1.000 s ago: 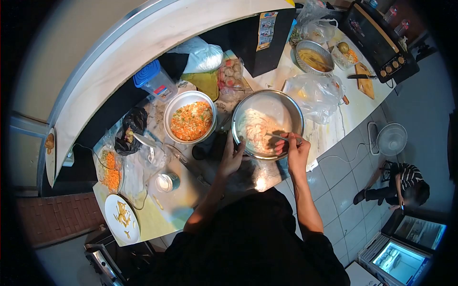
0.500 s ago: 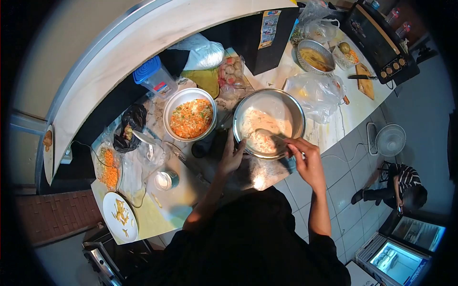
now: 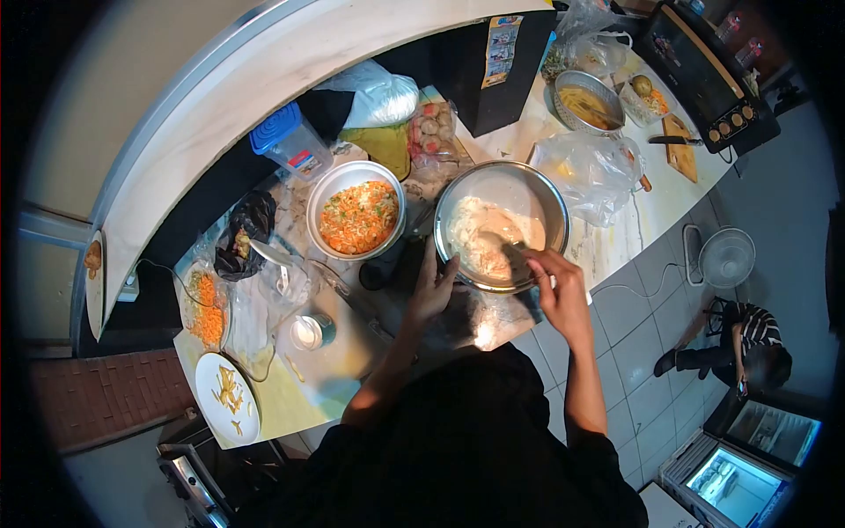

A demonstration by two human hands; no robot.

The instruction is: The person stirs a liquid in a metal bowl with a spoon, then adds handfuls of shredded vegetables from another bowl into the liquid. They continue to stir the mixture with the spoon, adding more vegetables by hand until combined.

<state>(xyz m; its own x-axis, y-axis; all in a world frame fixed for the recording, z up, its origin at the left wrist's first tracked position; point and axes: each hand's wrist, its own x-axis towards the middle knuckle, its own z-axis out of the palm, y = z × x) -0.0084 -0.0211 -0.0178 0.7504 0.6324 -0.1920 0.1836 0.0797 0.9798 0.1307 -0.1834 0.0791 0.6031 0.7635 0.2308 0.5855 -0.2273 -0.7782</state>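
A steel mixing bowl (image 3: pixel 503 179) holds a pale, creamy mixture with orange bits (image 3: pixel 480 236). My left hand (image 3: pixel 432 287) grips the bowl's near left rim, thumb on top and fingers along the outside. In my right hand (image 3: pixel 562 295), the fingers are wrapped round the handle of a large spoon (image 3: pixel 505 250), whose head dips into the mixture. Left of the steel bowl stands a white bowl (image 3: pixel 315 211) heaped with shredded orange and white vegetables (image 3: pixel 359 217).
Around lie a white plate with strips (image 3: pixel 208 400), an open jar (image 3: pixel 319 331), a blue-lidded tub (image 3: pixel 304 151), a black bag (image 3: pixel 255 216) and a clear plastic bag (image 3: pixel 585 176). Further right are a strainer bowl (image 3: pixel 568 84), a knife (image 3: pixel 673 140) and an oven (image 3: pixel 695 75). A person (image 3: pixel 761 339) sits beyond the counter.
The spoon has shifted slightly through the mixture, which now lies differently in the bowl. My right hand has tilted a little; my left hand stays on the rim. The whole view has drifted slightly.
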